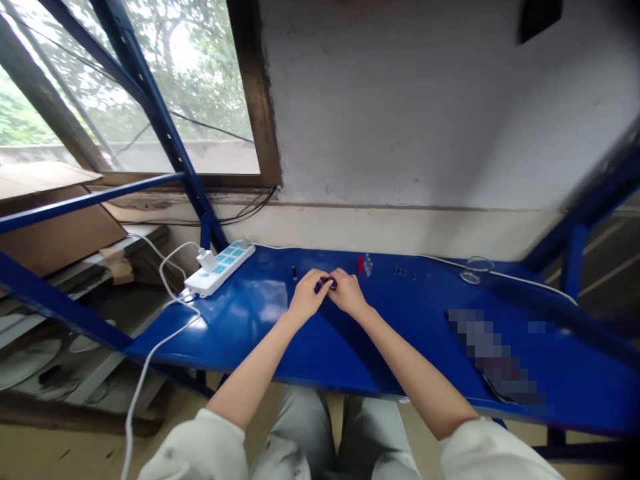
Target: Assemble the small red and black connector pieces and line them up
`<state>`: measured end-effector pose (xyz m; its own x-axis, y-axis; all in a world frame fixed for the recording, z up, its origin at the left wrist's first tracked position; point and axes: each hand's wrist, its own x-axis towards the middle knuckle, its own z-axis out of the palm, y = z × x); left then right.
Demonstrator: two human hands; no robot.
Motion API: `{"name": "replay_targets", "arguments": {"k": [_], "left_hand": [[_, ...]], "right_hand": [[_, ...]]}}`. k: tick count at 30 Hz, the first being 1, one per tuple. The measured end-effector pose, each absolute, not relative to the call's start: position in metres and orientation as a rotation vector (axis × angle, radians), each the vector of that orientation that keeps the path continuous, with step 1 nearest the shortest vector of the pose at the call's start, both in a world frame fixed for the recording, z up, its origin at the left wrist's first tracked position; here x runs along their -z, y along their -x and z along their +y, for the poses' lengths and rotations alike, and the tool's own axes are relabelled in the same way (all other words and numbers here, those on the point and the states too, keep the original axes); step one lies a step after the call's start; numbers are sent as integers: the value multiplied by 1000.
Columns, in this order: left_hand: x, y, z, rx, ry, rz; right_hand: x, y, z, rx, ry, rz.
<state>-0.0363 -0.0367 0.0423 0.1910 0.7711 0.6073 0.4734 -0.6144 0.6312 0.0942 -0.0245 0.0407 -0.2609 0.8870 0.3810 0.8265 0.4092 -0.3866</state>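
My left hand [309, 291] and my right hand [346, 289] meet over the middle of the blue table [240, 340]. Between them they grip a small dark object [325, 284], mostly covered by my fingers, so its kind does not show. Both hands are closed around it, thumbs toward each other. Just left of my left hand stands a small black cylinder [294, 272] with a pale end. Beyond my right hand lie a small red piece [360, 265] and a cluster of clear plastic pieces [369, 265].
A white power strip [220, 270] with a plugged-in adapter sits at the left, its cable hanging off the edge. Tiny parts [400, 271] lie right of centre. A clear round item [470, 275] rests near the back cable. A blurred-out dark flat object [493, 360] lies at right.
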Motion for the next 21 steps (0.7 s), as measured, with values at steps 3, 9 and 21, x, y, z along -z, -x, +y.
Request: {"name": "replay_targets", "arguments": {"k": [3,9,21], "left_hand": [[-31,47,-33,-1567,-1920,1305],[-11,72,-17,-1802,-1001,1347],[-11,82,-20,-1813,-527,1165]], "right_hand": [[-42,-85,-13,-174,1492,-2171],[-29,-66,20,-314,1611,-2183],[-5,-25,52,-361,1629,-2203]]}}
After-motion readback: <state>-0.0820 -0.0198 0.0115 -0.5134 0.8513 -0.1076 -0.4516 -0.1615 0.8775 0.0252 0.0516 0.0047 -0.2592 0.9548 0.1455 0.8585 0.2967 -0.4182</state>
